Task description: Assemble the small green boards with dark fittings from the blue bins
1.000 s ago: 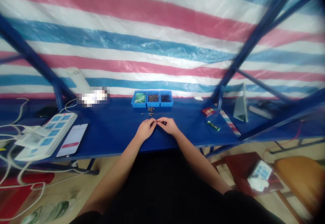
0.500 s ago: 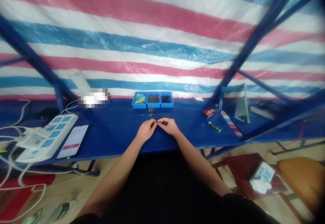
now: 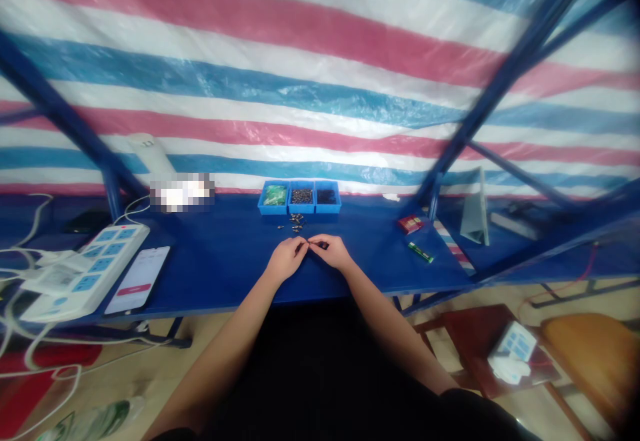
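Observation:
My left hand (image 3: 286, 258) and my right hand (image 3: 333, 250) meet over the middle of the blue table (image 3: 225, 261), fingers pinched together on a tiny dark part (image 3: 314, 243) held between them. Just beyond the hands lies a small heap of loose dark parts (image 3: 296, 221). Behind that stand three joined blue bins (image 3: 300, 196): the left one holds green pieces, the middle and right ones hold dark pieces.
A white power strip (image 3: 83, 271) with cables and a phone (image 3: 137, 279) lie at the left. A red box (image 3: 410, 223), a green stick (image 3: 420, 251) and a standing grey tablet (image 3: 476, 209) are at the right. A striped tarp hangs behind. Stools (image 3: 585, 354) stand lower right.
Both hands stay pinched together at the same spot. The view has shifted slightly; nothing else has moved.

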Tool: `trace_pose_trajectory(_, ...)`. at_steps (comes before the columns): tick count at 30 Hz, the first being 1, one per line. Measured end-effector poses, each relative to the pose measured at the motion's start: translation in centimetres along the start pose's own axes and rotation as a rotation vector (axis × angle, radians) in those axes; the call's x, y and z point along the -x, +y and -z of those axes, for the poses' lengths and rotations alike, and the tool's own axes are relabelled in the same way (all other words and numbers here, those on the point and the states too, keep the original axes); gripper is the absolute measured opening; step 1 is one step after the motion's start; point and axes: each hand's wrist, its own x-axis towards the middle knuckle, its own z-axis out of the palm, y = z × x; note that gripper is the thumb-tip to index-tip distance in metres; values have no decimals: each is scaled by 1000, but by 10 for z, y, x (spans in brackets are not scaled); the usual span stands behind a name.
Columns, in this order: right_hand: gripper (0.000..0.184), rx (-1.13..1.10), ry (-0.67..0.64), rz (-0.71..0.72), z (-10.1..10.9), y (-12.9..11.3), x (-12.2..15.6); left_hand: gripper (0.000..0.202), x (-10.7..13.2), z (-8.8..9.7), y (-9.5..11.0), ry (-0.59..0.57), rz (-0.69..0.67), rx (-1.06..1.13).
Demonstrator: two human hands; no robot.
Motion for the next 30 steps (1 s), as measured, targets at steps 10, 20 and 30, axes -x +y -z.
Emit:
trace_pose_trajectory(10, 22, 20, -24, -11, 1, -4, 1, 30, 0, 1, -1, -7, -5, -19)
trace_pose_trajectory(20, 19, 28, -11, -10, 1, -4, 2, 30, 1, 5, 2, -25, 8, -28)
trace_pose_trajectory(30, 19, 44, -23, -7, 1, -5, 1, 30, 1, 3, 0, -22, -2, -40)
